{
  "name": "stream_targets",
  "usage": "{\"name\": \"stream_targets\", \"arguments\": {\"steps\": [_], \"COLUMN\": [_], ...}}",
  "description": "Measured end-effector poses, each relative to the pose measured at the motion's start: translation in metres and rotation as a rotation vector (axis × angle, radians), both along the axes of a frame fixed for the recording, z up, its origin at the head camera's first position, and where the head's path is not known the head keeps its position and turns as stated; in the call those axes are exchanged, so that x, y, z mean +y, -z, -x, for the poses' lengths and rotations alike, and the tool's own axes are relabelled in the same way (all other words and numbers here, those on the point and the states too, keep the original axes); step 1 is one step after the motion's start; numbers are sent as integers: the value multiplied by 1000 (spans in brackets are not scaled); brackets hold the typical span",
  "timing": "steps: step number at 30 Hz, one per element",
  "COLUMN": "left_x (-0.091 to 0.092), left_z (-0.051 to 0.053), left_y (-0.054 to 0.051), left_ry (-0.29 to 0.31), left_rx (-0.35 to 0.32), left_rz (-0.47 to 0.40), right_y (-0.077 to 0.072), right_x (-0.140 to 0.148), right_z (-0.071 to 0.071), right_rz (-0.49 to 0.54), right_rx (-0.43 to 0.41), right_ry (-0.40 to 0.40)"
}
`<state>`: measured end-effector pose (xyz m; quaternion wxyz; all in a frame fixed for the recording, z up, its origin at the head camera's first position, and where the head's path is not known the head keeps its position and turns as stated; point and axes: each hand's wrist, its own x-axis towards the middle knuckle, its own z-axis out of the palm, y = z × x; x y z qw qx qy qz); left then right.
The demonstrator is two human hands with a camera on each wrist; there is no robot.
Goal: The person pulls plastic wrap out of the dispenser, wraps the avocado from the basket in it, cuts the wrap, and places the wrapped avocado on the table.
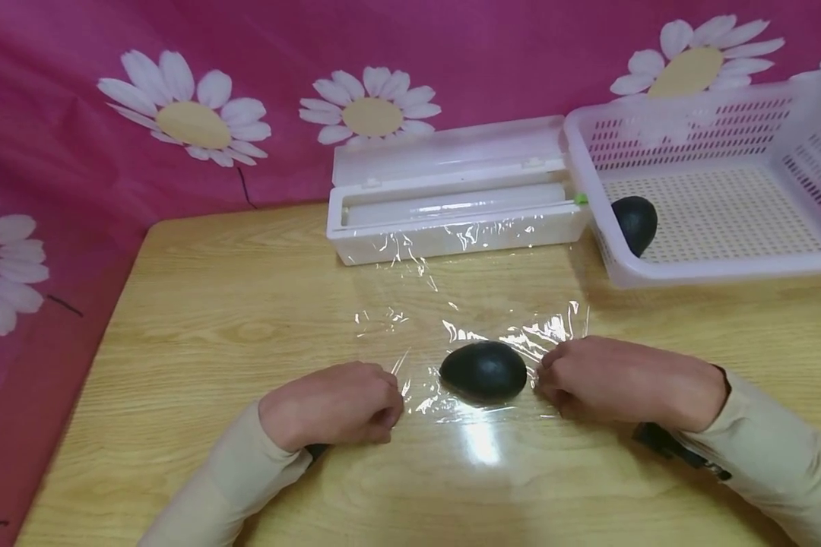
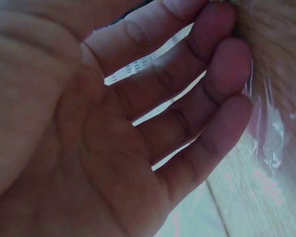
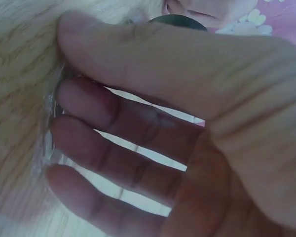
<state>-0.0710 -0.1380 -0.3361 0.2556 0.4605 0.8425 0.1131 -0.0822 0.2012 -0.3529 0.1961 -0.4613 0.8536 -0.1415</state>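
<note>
A dark avocado [image 1: 483, 372] lies on its side on clear plastic wrap [image 1: 383, 319], which stretches over the table from a roll in a white dispenser box [image 1: 458, 239]. To the left of the avocado, my left hand [image 1: 335, 403] grips the wrap's left edge with bent fingers; the left wrist view shows the film beside the fingertips. On the other side, my right hand [image 1: 609, 384] holds the wrap's right edge, close to the avocado but apart from it. Film shows at the fingertips in the right wrist view. The exact grip points are partly hidden.
The dispenser's lid [image 1: 451, 152] stands raised, with the roll [image 1: 458, 205] inside. At the back right, a white plastic basket [image 1: 725, 270] holds another avocado [image 1: 636, 224]. A pink flowered cloth [image 1: 280, 45] hangs behind the wooden table [image 1: 198, 304].
</note>
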Motion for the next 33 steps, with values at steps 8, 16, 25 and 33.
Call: {"name": "stream_targets", "arguments": {"steps": [8, 16, 25, 33], "left_x": [1, 1, 1, 0], "left_z": [0, 0, 0, 0], "left_y": [-2, -2, 0, 2], "left_ry": [-5, -20, -39, -10], "left_rx": [7, -17, -19, -20], "left_rz": [35, 41, 55, 15], "right_y": [-5, -8, -2, -2], "right_x": [3, 5, 10, 13], "right_z": [0, 0, 6, 6], "right_rz": [-75, -119, 3, 17], "right_rx": [-19, -33, 26, 20], "right_ry": [72, 121, 28, -28]}}
